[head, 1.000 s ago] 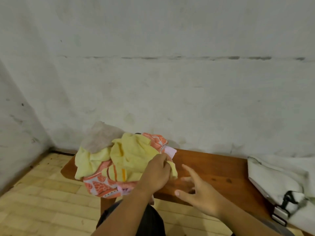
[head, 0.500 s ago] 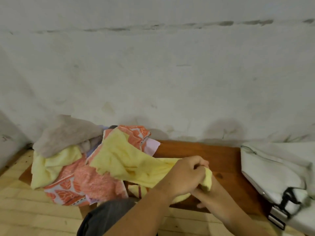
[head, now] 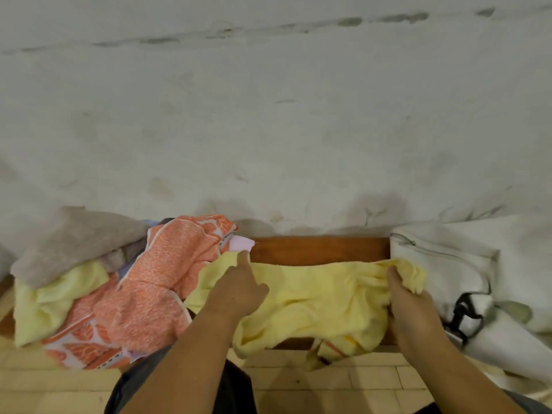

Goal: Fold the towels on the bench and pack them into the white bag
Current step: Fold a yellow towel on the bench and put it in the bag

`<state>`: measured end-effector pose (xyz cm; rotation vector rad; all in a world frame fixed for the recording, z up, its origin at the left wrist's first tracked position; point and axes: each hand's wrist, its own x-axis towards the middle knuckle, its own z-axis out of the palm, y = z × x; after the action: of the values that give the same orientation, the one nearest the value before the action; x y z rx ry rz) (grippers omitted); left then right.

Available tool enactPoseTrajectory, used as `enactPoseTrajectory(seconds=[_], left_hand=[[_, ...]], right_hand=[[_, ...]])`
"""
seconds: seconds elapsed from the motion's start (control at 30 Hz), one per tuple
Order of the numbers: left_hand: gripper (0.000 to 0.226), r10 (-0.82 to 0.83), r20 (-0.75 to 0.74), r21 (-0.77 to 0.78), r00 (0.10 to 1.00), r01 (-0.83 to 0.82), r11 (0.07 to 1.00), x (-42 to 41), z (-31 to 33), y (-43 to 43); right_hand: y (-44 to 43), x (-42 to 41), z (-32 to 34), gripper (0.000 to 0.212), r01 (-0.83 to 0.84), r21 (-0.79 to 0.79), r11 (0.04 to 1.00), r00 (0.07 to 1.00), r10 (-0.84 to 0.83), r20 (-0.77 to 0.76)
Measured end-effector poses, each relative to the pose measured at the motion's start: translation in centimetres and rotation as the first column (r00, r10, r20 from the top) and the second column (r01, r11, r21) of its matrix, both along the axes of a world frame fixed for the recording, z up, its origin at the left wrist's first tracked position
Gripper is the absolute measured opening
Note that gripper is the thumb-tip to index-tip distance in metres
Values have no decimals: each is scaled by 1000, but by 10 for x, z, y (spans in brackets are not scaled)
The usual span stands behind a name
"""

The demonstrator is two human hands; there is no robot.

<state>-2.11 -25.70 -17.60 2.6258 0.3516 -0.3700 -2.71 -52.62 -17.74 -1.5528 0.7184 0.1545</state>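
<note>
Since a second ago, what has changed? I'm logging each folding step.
The yellow towel was pulled rightward off the pile and now lies stretched across the bench. The right hand took hold of its right end; the left hand shifted to its left end. The pile and white bag stayed put.
</note>
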Motion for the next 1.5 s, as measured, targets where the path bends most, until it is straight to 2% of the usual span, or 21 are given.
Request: enactPoseTrajectory(seconds=[0.1, 0.2, 0.37, 0.43, 0.5, 0.57, 0.6, 0.67, 0.73, 0.77, 0.87, 0.93, 0.97, 1.03, 1.1, 1.17, 1.23, 1.3, 1.37, 1.47, 1.5], left_hand=[[104, 50, -248, 71, 967, -34, 997, -7, -2, 17], [103, 62, -304, 79, 951, -40, 996, -8, -13, 17], [62, 10, -141, 105, 990, 5, 994, 8, -45, 17], [56, -19, 62, 69, 998, 15, 998, 16, -39, 8], [54, 103, 314, -143, 944, -60, 988, 25, -27, -4], [71, 208, 362, -384, 909, -58, 922, 32, -18, -19], [84, 186, 349, -422, 918, -23, 906, 34, -21, -25], [100, 59, 231, -336, 971, 23, 941, 32, -29, -35], [99, -76, 23, -184, 997, 79, 980, 29, -34, -40], [95, -123, -32, -119, 992, 119, 986, 25, -35, -41], [87, -153, -24, -8, 988, 152, 988, 13, -29, -41], [71, -153, 12, 57, 988, 152, 987, 3, -19, -39], [61, -165, 13, 45, 986, 164, 985, -3, -12, -38], [52, -234, -16, -83, 972, 232, 969, -19, 1, -38], [55, -373, -68, -241, 925, 347, 906, -38, 10, -40], [73, -466, -75, -341, 882, 416, 843, -54, 13, -42], [93, -480, -24, -334, 877, 445, 831, -66, 9, -45], [99, -459, 58, -251, 886, 458, 853, -71, 3, -45], [85, -408, 150, -154, 901, 429, 890, -71, -4, -40], [24, -301, 327, -104, 896, 351, 931, -64, -7, -30], [11, -261, 373, -116, 890, 323, 939, -62, -4, -26]], right_hand=[[4, -3, 7, 37, 16, 45, 999, 1000, -16, -1], [5, -6, 10, 43, 16, 46, 999, 1000, -15, -9], [-4, -12, 7, 43, -13, 105, 994, 1000, 16, -27], [-11, -13, 5, 48, -10, 88, 996, 999, 13, -34], [-19, -13, 2, 45, 12, 73, 997, 999, -8, -52], [-24, -13, -1, 43, 13, 86, 996, 997, -6, -75], [-26, -13, -3, 43, 1, 99, 995, 996, 7, -89], [-23, -14, -6, 35, -58, 132, 990, 992, 72, -105], [-20, -14, -9, 32, -134, 169, 976, 983, 152, -101], [-17, -15, -10, 35, -164, 188, 968, 977, 186, -102], [-6, -17, -7, 43, -214, 268, 939, 957, 257, -137], [-2, -18, -2, 49, -217, 333, 918, 946, 282, -162], [-1, -19, 0, 50, -222, 367, 904, 942, 296, -159], [0, -20, 7, 51, -246, 422, 873, 937, 326, -126], [1, -22, 15, 54, -268, 476, 838, 931, 352, -95], [3, -25, 22, 59, -268, 544, 795, 931, 359, -65], [5, -28, 28, 63, -268, 619, 738, 931, 364, -31], [6, -32, 33, 62, -271, 681, 681, 932, 362, 10], [7, -36, 36, 60, -285, 705, 649, 931, 363, 42], [9, -44, 40, 54, -304, 694, 653, 931, 358, 71], [8, -46, 41, 52, -316, 682, 660, 931, 354, 89]])
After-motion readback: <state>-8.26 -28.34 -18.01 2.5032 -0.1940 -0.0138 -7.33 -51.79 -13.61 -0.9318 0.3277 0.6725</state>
